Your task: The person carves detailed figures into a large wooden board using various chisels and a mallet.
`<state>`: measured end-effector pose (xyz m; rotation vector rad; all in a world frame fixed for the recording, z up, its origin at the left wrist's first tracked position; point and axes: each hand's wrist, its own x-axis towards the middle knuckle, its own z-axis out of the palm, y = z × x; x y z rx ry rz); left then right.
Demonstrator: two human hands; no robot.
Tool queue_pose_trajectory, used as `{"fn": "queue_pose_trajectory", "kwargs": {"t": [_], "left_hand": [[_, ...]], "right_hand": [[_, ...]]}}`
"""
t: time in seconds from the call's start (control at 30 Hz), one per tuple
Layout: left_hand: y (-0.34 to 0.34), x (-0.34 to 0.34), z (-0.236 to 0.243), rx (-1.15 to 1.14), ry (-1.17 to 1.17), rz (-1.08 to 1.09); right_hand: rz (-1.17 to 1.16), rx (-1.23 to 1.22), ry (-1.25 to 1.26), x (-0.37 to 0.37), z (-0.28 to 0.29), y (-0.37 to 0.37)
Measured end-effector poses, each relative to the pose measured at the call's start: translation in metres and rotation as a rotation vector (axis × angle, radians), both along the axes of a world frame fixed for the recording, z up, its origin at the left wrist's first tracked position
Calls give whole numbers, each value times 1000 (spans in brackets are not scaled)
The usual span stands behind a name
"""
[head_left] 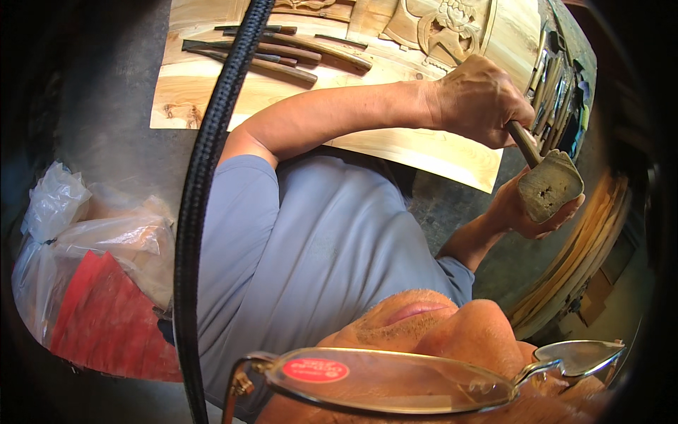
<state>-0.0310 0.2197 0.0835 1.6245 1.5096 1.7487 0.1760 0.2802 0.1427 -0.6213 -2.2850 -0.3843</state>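
My left hand [480,99] is wrapped round a carving chisel with a wooden handle [524,143]. The chisel slants across the fist. Its narrow blade [450,55] comes out on the far side, over a wooden panel carved with a flower relief [452,25]; whether the edge touches the wood I cannot tell. At the handle's near end is a worn, dented wooden block [551,187]. My right hand [514,205] grips that block from below, fingers curled round its underside. Several more chisels [304,53] lie on the pale board to the left.
A row of tools [551,99] lines the right side of the pale wooden board [198,88]. Thick dark cord [226,106] hangs across the view. Clear plastic bags [53,205] and a red object [113,311] sit at left; curved wooden strips [579,261] at right.
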Motion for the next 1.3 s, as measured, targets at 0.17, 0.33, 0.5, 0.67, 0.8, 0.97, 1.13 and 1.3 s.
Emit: {"fn": "queue_pose_trajectory", "kwargs": {"t": [0.17, 0.33, 0.5, 0.67, 0.8, 0.97, 1.13, 1.3], "left_hand": [[8, 4, -2, 42, 9, -5], [9, 4, -3, -3, 74, 14], [5, 4, -1, 62, 31, 12], [6, 4, -5, 57, 43, 61], [5, 0, -5, 96, 41, 160], [11, -2, -14, 141, 19, 273], [16, 7, -13, 175, -21, 328], [18, 4, -16, 127, 21, 369]], "right_hand": [[-63, -45, 219, 0, 11, 4], [57, -196, 948, -15, 64, -2], [-28, -164, 83, -13, 14, 4], [-31, -111, 144, -9, 0, 3], [-57, -90, 177, -15, -3, -2], [-172, -177, 232, -20, 0, -14], [16, -104, 505, -25, 29, -3], [266, -222, 836, -42, 52, 9]]}}
